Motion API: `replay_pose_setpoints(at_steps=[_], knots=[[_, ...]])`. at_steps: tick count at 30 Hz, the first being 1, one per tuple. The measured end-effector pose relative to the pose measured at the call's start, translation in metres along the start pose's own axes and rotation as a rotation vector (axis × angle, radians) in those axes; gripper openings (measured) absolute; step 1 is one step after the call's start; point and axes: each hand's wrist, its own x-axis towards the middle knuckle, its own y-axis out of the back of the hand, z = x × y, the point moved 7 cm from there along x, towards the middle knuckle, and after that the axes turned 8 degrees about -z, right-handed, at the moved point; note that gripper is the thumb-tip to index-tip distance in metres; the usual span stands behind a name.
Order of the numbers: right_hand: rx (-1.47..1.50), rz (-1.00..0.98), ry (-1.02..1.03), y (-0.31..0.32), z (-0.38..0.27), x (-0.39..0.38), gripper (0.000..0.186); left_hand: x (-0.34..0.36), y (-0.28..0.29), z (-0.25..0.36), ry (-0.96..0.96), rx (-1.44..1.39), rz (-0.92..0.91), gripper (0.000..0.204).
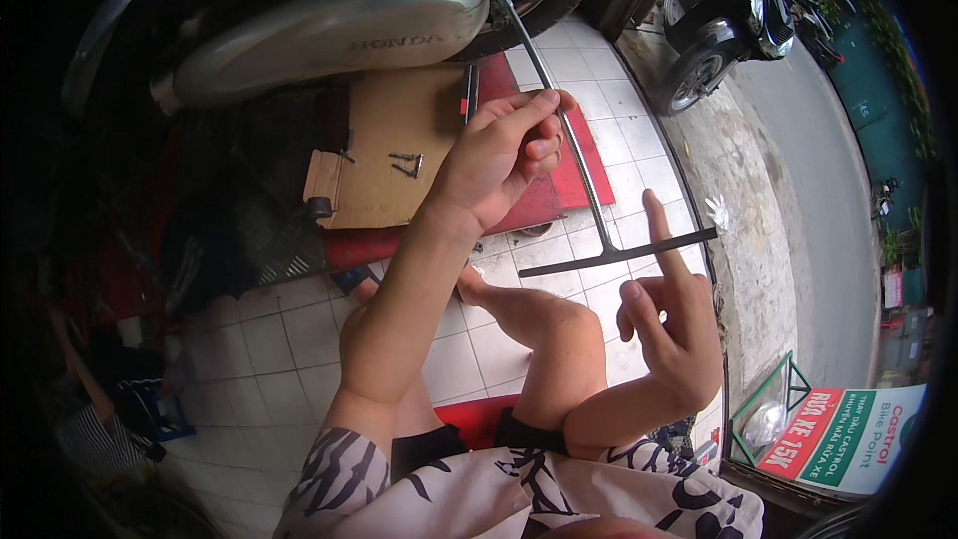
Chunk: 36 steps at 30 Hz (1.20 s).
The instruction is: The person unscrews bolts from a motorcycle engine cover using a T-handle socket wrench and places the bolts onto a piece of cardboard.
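Note:
A long T-handle wrench (589,180) slants across the middle, its far end reaching up beside a scooter's silver cover (329,25) and wheel. What that end sits on is too dark to make out. My left hand (504,150) is closed around the shaft, thumb and fingers pinching it loosely. Nearer to me, my right hand (674,324) has its index finger stretched out behind the right half of the dark crossbar, seemingly touching it. The thumb stands apart and the other fingers are bent, not wrapped round the bar.
Several bolts (406,164) lie on a cardboard sheet (384,120) over a red platform (589,165). A dark socket-like piece (319,207) rests at the cardboard's edge. White floor tiles surround my legs. Another person in stripes (100,439) is at far left; a parked motorbike (714,50) stands at far right.

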Motion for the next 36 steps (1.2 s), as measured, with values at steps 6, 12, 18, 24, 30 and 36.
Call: replay_pose_setpoints(at_steps=[6, 12, 18, 24, 30, 36], knots=[[-0.131, -0.497, 0.265, -0.038, -0.028, 0.002, 0.07, 0.005, 0.007, -0.007, -0.006, -0.016, 0.0, 0.023], [-0.292, -0.422, 0.007, -0.038, 0.02, 0.023, 0.056, 0.004, 0.005, 0.0, -0.023, -0.011, 0.005, 0.023], [-0.117, -0.168, 0.031, 0.001, -0.007, -0.007, 0.076, 0.004, 0.009, 0.005, -0.037, -0.003, 0.011, 0.022], [-0.123, -0.516, 0.316, -0.056, -0.008, 0.02, 0.074, 0.005, 0.014, 0.003, -0.041, 0.003, 0.034, 0.022], [-0.238, -0.36, 0.024, -0.024, 0.01, 0.006, 0.075, 0.008, 0.002, 0.003, -0.041, 0.021, -0.017, 0.023], [-0.258, -0.279, 0.046, -0.014, 0.014, -0.005, 0.056, 0.006, -0.005, 0.005, -0.074, 0.058, -0.069, 0.023]])
